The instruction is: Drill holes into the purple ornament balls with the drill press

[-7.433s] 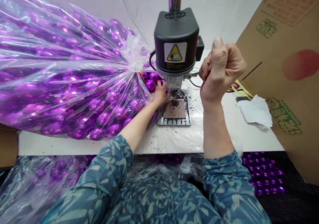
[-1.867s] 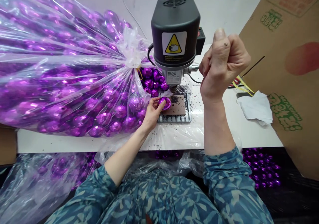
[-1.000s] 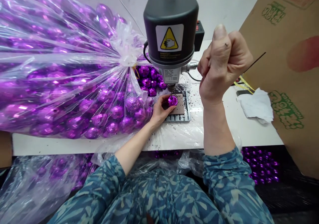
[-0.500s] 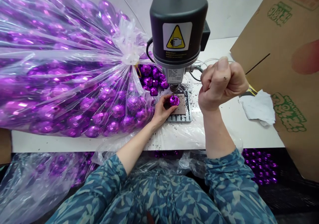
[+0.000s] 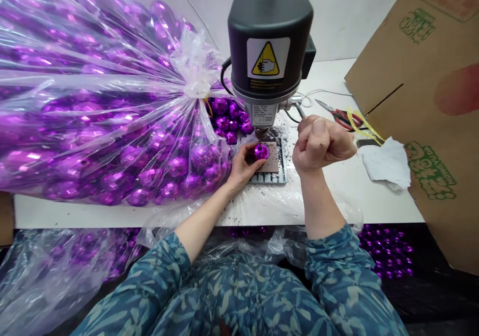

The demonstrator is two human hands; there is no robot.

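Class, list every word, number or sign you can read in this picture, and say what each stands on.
"Attention:" in yellow, on the drill; the lines beneath are too small to read.
No words: a warning triangle with a hand, on the drill's sticker.
Label on the drill's silver part: too small to read.
Box: green and red print, too slanted or blurred to read surely.

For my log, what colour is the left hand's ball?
The ball is shiny purple, shown in head view.

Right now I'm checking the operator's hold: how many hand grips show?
2: the left grip pinching a purple ball below the drill; the right grip closed on the lever. None seems hidden.
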